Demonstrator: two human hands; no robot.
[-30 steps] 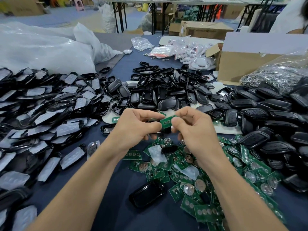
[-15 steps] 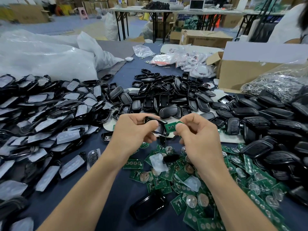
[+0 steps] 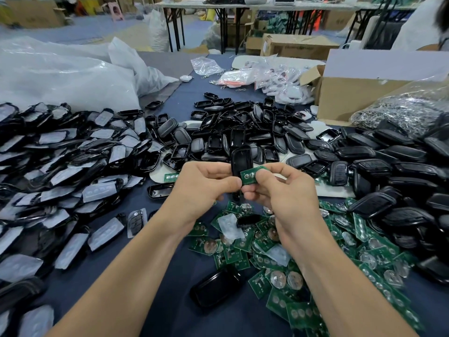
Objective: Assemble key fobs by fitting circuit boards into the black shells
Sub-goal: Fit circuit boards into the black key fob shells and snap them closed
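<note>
Fingers of the left hand (image 3: 201, 183) grip an upright black shell (image 3: 241, 159). Right hand (image 3: 284, 190) pinches a green circuit board (image 3: 251, 176) against it.

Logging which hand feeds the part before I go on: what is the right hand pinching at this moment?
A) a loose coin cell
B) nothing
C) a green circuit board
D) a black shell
C: the right hand pinches a green circuit board, held against the black shell that the left hand grips.
</note>
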